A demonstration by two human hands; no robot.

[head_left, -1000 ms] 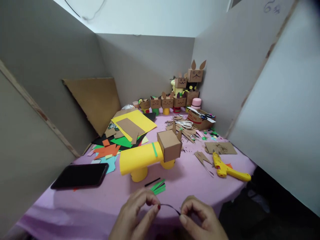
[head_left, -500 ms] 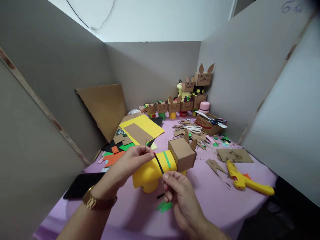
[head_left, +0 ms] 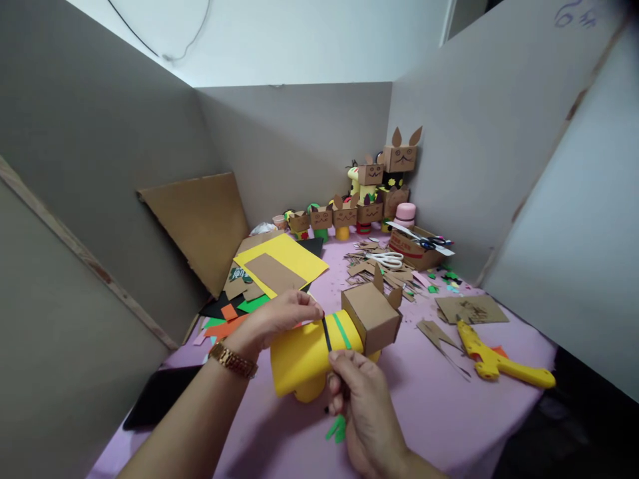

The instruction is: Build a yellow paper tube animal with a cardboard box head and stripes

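A yellow paper animal body (head_left: pixel 297 354) lies on its supports in front of me, with a cardboard box head (head_left: pixel 372 315) and pointed ears at its right end. A green strip (head_left: pixel 342 330) crosses the body near the head. Beside it runs a black strip (head_left: pixel 327 334). My left hand (head_left: pixel 294 316) pinches the strip's far end at the top of the body. My right hand (head_left: pixel 357 392) holds its near end low on the front side, fingers closed. Small green scraps (head_left: pixel 337 429) lie by my right hand.
Yellow sheet (head_left: pixel 309 256) and coloured scraps lie at left, near a black tablet-like object (head_left: pixel 160 396). White-handled scissors (head_left: pixel 387 259) rest on cardboard scraps before a cardboard box (head_left: pixel 417 249). A yellow glue gun (head_left: pixel 494 362) is at right. Several box-headed figures (head_left: pixel 345 214) stand behind.
The view has shifted slightly. The black strip now lies flatter against the yellow body, and both hands have moved a little right with it.
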